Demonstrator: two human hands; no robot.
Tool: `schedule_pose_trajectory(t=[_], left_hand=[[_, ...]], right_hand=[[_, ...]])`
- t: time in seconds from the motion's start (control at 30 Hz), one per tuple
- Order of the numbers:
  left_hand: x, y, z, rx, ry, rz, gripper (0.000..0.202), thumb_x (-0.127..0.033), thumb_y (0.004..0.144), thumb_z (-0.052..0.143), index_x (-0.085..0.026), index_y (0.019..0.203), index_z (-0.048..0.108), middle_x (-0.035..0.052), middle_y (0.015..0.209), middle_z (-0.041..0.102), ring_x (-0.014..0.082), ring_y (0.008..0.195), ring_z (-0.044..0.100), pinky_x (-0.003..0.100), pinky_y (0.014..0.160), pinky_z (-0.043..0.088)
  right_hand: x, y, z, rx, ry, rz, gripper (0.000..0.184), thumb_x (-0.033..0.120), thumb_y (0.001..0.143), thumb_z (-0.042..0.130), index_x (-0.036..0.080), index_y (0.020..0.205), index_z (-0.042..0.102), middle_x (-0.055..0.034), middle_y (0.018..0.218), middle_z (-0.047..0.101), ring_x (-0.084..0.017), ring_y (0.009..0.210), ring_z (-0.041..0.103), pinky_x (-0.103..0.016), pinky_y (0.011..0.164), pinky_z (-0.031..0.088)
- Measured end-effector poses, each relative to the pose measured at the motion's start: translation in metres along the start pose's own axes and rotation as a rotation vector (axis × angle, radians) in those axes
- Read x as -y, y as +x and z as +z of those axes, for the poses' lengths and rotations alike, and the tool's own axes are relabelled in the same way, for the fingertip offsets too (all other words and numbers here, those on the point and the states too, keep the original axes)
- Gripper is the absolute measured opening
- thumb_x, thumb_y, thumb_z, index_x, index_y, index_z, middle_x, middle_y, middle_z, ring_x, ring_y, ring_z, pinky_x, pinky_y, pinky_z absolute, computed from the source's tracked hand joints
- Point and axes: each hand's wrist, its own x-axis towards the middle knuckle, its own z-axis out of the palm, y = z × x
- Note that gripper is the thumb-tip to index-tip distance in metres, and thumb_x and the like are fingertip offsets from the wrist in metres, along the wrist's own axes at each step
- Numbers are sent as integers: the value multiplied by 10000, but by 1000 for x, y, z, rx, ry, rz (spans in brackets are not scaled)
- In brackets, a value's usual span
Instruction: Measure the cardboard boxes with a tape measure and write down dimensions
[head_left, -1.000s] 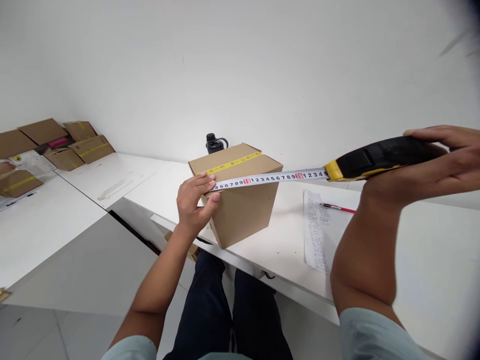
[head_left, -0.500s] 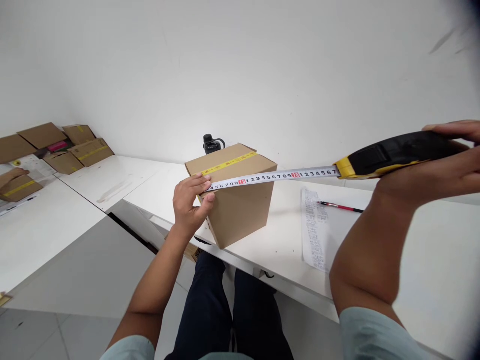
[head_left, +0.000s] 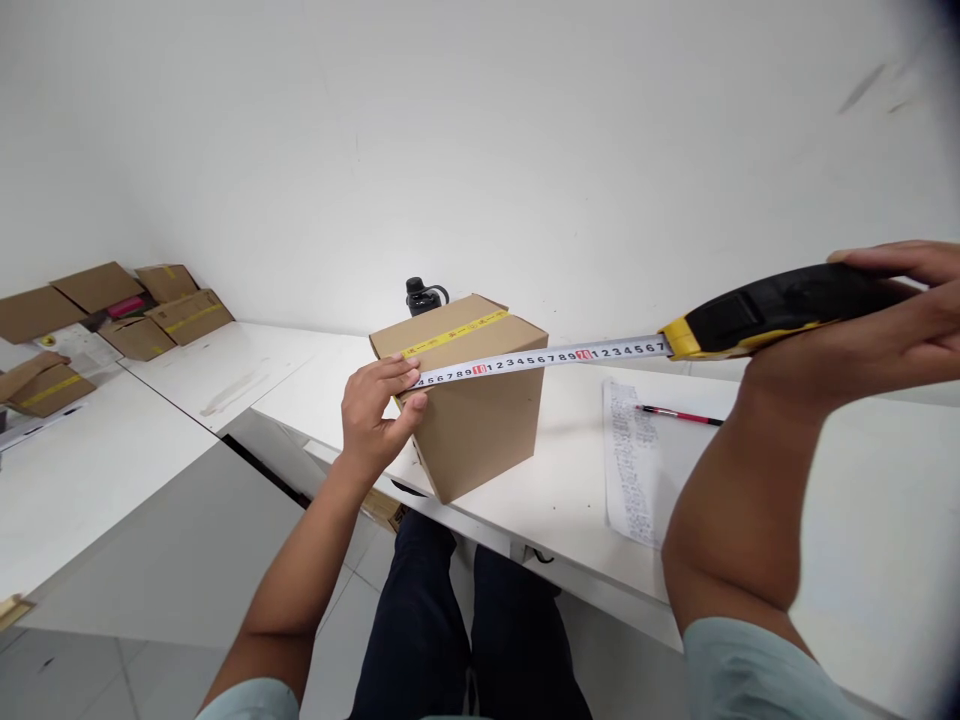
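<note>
A brown cardboard box (head_left: 480,420) sealed with yellow tape stands at the near edge of a white table (head_left: 862,520). My left hand (head_left: 373,415) pinches the end of a white measuring tape blade (head_left: 540,361) against the box's near left top corner. The blade runs right, over the box's top edge, into a black and yellow tape measure case (head_left: 780,308). My right hand (head_left: 877,325) is wrapped round that case, held in the air well right of the box.
A printed sheet of paper (head_left: 634,465) and a red pen (head_left: 679,415) lie right of the box. A black bottle top (head_left: 422,295) shows behind it. Several cardboard boxes (head_left: 135,315) lie on the far left table. My legs are below the table edge.
The blade was drawn out a little, to about 27, as my right hand shifted right. The view drifted slightly; my left hand stays on the box's corner.
</note>
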Motion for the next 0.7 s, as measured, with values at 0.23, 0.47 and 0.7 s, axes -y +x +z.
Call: schedule_pose_trajectory(t=[0.23, 0.47, 0.7], left_hand=[[-10, 13, -14, 113, 191, 13, 94, -338, 1004, 690, -249, 1033, 699, 57, 1119, 843, 250, 1079, 796, 467, 1043, 513], [-16, 25, -18, 84, 355, 147, 33, -274, 993, 728, -286, 1014, 707, -2, 1039, 851, 215, 930, 785, 484, 1174, 376], [-18, 37, -27, 72, 392, 286, 112, -218, 978, 762, -286, 1047, 707, -21, 1035, 856, 197, 904, 773, 456, 1191, 372]], right_hand=[[-9, -5, 4, -73, 179, -172, 854, 769, 1037, 136, 190, 646, 626, -38, 623, 565, -157, 682, 657, -486, 789, 563], [-10, -2, 3, -105, 259, -161, 826, 739, 1060, 236, 163, 658, 669, -38, 617, 579, -144, 647, 631, -472, 776, 556], [-4, 0, 0, -148, 249, -177, 815, 722, 1073, 206, 192, 648, 656, -10, 608, 558, -130, 668, 644, -441, 757, 538]])
